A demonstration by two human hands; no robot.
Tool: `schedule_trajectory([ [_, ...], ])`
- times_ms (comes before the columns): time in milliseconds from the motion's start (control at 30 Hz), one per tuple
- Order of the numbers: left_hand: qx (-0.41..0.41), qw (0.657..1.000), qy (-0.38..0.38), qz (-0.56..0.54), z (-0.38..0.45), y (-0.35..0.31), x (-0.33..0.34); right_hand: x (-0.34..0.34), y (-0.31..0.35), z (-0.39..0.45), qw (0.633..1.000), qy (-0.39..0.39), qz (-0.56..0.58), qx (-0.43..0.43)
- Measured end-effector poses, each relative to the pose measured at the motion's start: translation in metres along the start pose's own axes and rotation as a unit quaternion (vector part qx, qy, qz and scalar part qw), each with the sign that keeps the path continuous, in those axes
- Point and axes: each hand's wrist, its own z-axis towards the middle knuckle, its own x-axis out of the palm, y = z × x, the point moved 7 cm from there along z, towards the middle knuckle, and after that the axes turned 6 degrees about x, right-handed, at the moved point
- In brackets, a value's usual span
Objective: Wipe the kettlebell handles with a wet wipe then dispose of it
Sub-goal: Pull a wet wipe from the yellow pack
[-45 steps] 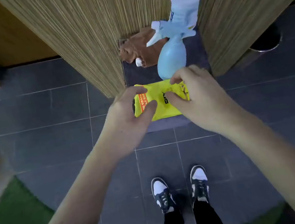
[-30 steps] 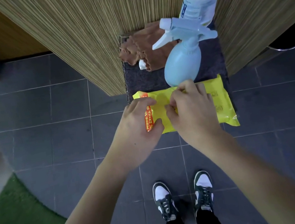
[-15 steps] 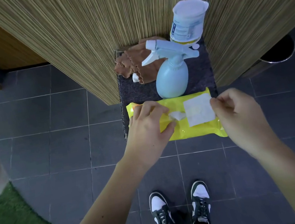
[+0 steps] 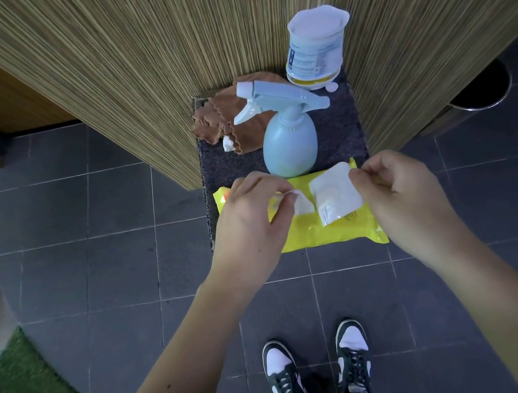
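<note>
A yellow wet-wipe pack [image 4: 328, 231] lies on the front edge of a dark grey shelf [image 4: 341, 134]. My right hand [image 4: 401, 196] pinches the pack's white seal flap [image 4: 335, 197] and holds it peeled back to the right. My left hand [image 4: 251, 221] rests on the pack's left end, its thumb and fingers pinching the tip of a white wipe [image 4: 302, 204] that sticks out of the opening. No kettlebell is in view.
A pale blue spray bottle [image 4: 290, 143], a brown cloth [image 4: 224, 119] and a white tub [image 4: 316, 53] stand behind the pack on the shelf. Striped wooden panels [image 4: 159, 58] flank the shelf. A round bin [image 4: 480, 90] stands at right. My shoes [image 4: 317, 371] are on grey tiles.
My right hand peeled the white flap open toward the right. My left hand moved from holding the pack down to pinching the exposed wipe at the opening.
</note>
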Motion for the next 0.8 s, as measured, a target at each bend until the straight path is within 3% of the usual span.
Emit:
schedule_trajectory([
  [367, -0.082, 0.987, -0.101, -0.095, 0.015, -0.022, -0.077, 0.009, 0.012, -0.005, 0.999, 0.023, 0.034, 0.012],
  [533, -0.106, 0.981, -0.123, -0.110, 0.017, -0.023, -0.097, 0.039, 0.025, -0.025, 0.994, 0.101, 0.028, -0.022],
  [633, -0.115, 0.977, -0.133, -0.119, 0.015, -0.024, -0.102, 0.076, 0.018, -0.044, 0.977, 0.173, -0.091, -0.086],
  [733, -0.121, 0.977, -0.133, -0.117, 0.014, -0.025, -0.102, 0.110, -0.002, -0.059, 0.920, 0.156, -0.299, -0.198],
  [800, -0.127, 0.976, -0.128, -0.124, 0.013, -0.025, -0.101, 0.122, -0.017, -0.065, 0.883, 0.143, -0.387, -0.224],
])
